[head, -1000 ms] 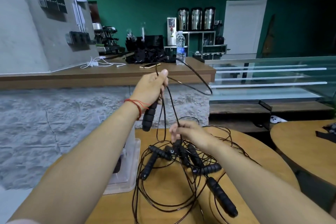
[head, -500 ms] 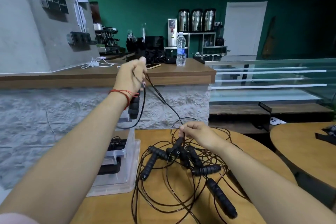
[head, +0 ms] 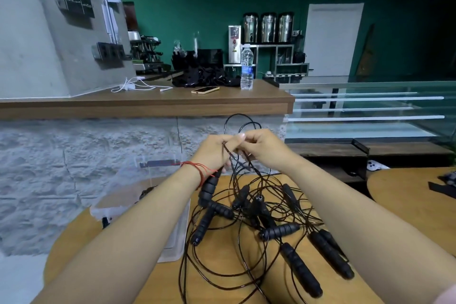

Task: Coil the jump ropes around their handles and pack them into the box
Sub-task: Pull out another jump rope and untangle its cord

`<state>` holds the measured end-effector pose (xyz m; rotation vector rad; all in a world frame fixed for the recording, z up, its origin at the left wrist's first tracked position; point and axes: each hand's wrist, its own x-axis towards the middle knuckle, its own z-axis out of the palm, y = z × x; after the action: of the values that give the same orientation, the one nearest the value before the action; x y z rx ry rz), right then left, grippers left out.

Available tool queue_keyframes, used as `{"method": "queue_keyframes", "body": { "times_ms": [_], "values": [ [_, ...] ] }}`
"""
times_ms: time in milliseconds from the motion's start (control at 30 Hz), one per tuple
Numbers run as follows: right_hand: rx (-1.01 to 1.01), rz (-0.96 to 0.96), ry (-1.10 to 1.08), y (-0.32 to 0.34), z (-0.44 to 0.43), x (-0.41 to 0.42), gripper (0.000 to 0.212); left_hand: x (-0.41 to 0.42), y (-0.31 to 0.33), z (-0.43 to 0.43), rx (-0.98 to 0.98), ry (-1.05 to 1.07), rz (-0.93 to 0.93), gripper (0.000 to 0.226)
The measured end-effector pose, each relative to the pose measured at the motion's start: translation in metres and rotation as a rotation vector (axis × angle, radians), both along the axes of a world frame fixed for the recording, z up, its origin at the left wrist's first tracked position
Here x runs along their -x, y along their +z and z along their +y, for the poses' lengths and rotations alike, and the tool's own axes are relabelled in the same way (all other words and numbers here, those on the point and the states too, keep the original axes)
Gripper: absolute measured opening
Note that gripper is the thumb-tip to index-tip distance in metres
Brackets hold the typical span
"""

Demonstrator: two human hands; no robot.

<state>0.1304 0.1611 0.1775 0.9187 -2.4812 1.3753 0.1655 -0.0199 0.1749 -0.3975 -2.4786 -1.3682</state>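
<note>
Black foam covers the handle [head: 208, 189] that the left hand [head: 213, 153] grips at its top end. It hangs tilted from under the palm, its lower end just above the heap of jump ropes [head: 259, 219] on the round wooden worktop [head: 160, 286]. The left fingers curl round the handle and round the thin dark cord [head: 240, 118] that leaves it. The right hand [head: 265, 149] is raised close against the left and pinches the same cord between thumb and forefinger. Above both hands the cord arches in a small loop; below them several strands drop into the heap.

The heap lies beneath the hands and a little nearer, between the two forearms. It is loose cords lying over one another, with black handles among them at all angles. A pair of handles [head: 330, 258] lies side by side near the right forearm, a long handle [head: 301, 269] just left of the pair, and a shorter handle [head: 278, 231] across the middle.

The clear plastic box [head: 153, 173] stands on the worktop left of the heap, partly behind the left forearm. Something dark shows through its wall, too blurred to name. A red string bracelet [head: 197, 170] circles the left wrist.

Behind, a long worktop [head: 148, 103] carries a phone [head: 204, 89], a water bottle [head: 246, 69] and a white cable [head: 133, 86].
</note>
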Motion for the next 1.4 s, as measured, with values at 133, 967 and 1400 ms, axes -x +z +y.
{"method": "queue_keyframes", "body": {
  "times_ms": [133,967,1400],
  "values": [
    [0.032,-0.034,-0.010,-0.004,-0.005,0.004,0.026,0.008,0.000,0.004,-0.082,0.044,0.060,0.034],
    [-0.222,-0.277,-0.187,-0.135,0.074,0.031,0.038,0.016,0.091,-0.078,-0.712,0.201,0.257,0.031],
    [-0.299,0.036,-0.193,-0.058,0.015,0.003,0.049,0.002,-0.003,0.005,0.157,0.075,-0.049,0.057]
  ]
}}
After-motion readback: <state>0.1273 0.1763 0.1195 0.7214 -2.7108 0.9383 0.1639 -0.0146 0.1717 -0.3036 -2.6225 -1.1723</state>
